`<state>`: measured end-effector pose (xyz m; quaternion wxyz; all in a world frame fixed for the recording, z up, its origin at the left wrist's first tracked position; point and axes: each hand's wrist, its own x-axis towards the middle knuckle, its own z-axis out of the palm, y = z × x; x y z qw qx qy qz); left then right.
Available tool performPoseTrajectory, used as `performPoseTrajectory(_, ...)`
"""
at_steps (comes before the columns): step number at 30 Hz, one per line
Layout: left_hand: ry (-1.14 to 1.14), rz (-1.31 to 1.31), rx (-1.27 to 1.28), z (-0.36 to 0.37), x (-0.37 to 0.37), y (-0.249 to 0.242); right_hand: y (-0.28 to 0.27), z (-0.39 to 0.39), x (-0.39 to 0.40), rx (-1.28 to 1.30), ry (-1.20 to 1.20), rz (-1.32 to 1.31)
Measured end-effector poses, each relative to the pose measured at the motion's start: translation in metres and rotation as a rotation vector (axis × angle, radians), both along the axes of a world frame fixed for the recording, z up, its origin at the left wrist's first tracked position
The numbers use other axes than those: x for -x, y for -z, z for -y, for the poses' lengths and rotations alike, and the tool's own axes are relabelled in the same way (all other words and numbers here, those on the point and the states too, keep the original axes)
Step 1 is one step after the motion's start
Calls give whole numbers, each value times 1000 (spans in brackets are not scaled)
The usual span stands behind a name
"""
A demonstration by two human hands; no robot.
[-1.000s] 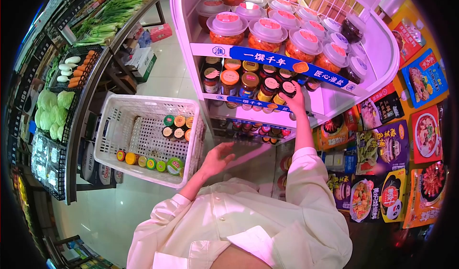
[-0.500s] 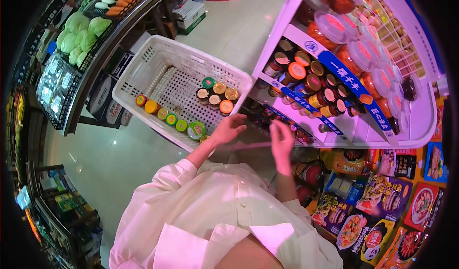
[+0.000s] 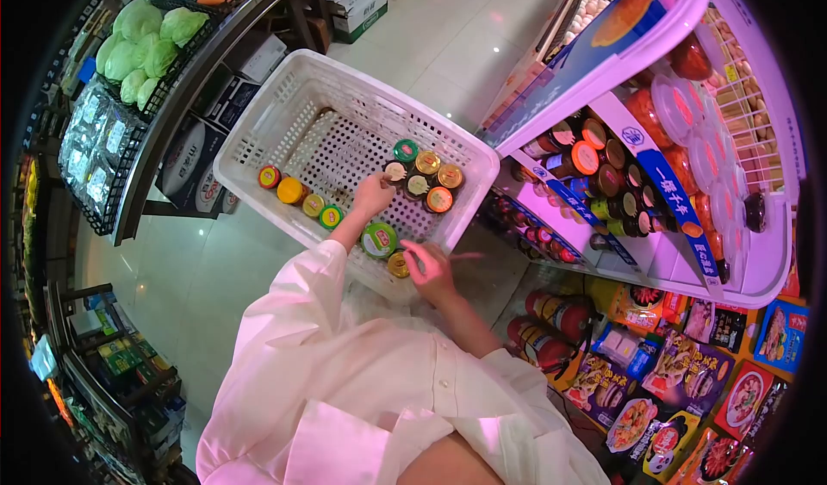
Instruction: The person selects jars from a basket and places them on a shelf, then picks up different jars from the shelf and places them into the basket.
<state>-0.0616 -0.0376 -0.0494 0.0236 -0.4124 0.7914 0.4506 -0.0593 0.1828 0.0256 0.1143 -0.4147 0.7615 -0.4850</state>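
Observation:
My left hand (image 3: 373, 195) is inside the white crate (image 3: 284, 63), its fingers closed at the side of a jar with a pale lid (image 3: 394, 171); the undersides of the fingers are hidden. That jar stands in a group with a green-lidded jar (image 3: 405, 150), gold-lidded jars (image 3: 450, 176) and an orange-lidded jar (image 3: 439, 199). Over the crate's near edge, my right hand (image 3: 428, 271) is open and holds nothing. It is beside a gold-lidded jar (image 3: 398, 264) and a large green-lidded jar (image 3: 379, 239). Red-, yellow- and green-lidded jars line the near left side.
A pink-lit shelf (image 3: 594, 97) with rows of jars stands at the right, against the crate's corner. Food packets (image 3: 689, 364) lie at lower right, near red bottles (image 3: 543, 338). At the left is a rack of cabbages (image 3: 142, 50), with boxes (image 3: 194, 162) under it.
My left hand has moved up and left into the crate, to the pale-lidded jar. My right hand has moved left and down to the crate's near edge. The view has shifted.

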Motion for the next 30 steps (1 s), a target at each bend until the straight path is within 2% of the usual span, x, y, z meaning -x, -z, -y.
performPoseTrajectory(5,135,116,237,19,15,25,9,2,-5,-120,-18,-184)
performPoseTrajectory(8,193,51,229,21,22,35,15,6,-7,-21,34,-201)
performPoseTrajectory(15,520,192,412,18,37,52,10,11,-7,-45,101,-207)
performPoseTrajectory(23,548,226,582,19,51,77,7,11,-8,-86,107,-207)
performPoseTrajectory(30,422,295,334,15,37,65,8,11,-5,-29,93,-231)
